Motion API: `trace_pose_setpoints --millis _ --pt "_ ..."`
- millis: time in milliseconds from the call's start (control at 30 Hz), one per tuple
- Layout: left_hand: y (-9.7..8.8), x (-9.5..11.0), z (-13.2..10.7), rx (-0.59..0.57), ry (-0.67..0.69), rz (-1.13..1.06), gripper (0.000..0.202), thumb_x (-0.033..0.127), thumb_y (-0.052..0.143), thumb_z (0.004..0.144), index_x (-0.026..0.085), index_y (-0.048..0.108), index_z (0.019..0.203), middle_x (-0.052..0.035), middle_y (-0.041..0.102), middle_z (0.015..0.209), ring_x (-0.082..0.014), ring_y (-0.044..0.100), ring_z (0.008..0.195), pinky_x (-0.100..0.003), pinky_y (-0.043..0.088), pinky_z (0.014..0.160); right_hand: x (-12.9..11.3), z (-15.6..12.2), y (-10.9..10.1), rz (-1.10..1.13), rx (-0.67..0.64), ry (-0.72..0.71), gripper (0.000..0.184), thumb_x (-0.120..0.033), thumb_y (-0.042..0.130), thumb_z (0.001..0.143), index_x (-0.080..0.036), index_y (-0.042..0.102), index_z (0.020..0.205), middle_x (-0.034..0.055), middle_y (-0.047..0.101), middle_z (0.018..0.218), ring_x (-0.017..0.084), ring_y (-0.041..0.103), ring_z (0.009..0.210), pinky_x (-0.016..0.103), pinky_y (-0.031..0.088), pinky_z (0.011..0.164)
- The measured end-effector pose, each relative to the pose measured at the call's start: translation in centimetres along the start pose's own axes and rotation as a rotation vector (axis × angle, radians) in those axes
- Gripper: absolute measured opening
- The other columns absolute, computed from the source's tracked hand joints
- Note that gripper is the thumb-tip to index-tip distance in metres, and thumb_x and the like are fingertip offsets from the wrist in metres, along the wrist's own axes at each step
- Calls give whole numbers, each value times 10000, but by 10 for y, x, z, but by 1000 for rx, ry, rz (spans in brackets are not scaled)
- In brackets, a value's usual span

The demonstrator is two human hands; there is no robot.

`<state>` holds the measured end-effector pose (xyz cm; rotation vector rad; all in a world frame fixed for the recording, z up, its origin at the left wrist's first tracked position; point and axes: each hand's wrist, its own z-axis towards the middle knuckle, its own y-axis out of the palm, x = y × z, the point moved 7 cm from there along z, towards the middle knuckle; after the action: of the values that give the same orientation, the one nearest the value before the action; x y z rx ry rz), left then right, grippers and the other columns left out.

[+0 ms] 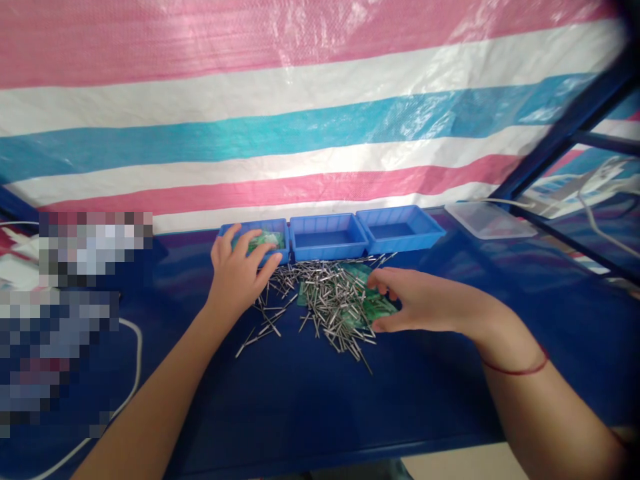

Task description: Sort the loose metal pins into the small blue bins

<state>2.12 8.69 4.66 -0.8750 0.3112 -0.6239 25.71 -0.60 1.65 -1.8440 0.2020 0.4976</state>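
Note:
My left hand (pixel 243 263) is spread over the left blue bin (pixel 254 224), its fingers apart above the green packets (pixel 273 239) inside. Whether the fingertips touch these packets I cannot tell. On the table lies a loose heap of thin silvery metal pins (pixel 333 300), which look like blind rivets. Green plastic pieces (pixel 377 303), seemingly small bags, lie among the pins and along the heap's right side. There my right hand (pixel 413 300) reaches in from the right, thumb and fingers curved with a gap between them. Its fingertips are at the green plastic, with nothing visibly gripped.
A middle blue bin (pixel 327 252) and a right blue bin (pixel 405 240) stand in line with the left one. A clear plastic lid or tray (pixel 490 221) lies at the back right. A white cable (pixel 137 360) curves on the left. Behind hangs a striped sheet (pixel 300 140).

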Motion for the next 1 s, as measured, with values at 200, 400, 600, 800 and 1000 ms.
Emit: trace_pose_setpoints --millis 200,400,600,800,1000 --pt "-5 16 -2 -36 51 -59 286 411 518 900 237 678 1060 -79 571 1261 -348 323 1320 -568 261 1065 -1 1 -7 27 95 -1 401 -483 581 794 -165 568 1039 86 639 953 217 593 804 302 416 663" --pt "-11 46 -7 -67 174 -185 265 355 542 894 220 665 1085 -76 562 1269 -313 315 1339 -512 275 1107 5 20 -12 -17 231 97 318 -388 407 899 -179 616 782 71 662 772 200 596 700 292 362 619" --pt "0 85 -23 -272 366 -381 429 462 537 881 231 581 1240 -103 452 1407 -313 298 1362 -498 286 1124 16 35 -7 68 320 151 240 -343 464 845 -173 625 791 57 670 761 184 590 669 280 356 588" --pt "12 97 -33 -384 408 -447 547 545 502 872 238 508 1325 -122 344 1487 -330 224 1406 -518 254 1138 9 27 -21 183 445 104 191 -294 476 815 -170 608 753 24 638 671 157 561 610 269 371 566" --pt "8 89 -28 -321 246 -536 601 516 514 879 196 419 1379 -142 407 1442 -299 285 1384 -491 273 1141 -14 -6 -49 152 802 14 128 -287 495 840 -192 573 805 26 638 706 163 597 633 273 416 589"
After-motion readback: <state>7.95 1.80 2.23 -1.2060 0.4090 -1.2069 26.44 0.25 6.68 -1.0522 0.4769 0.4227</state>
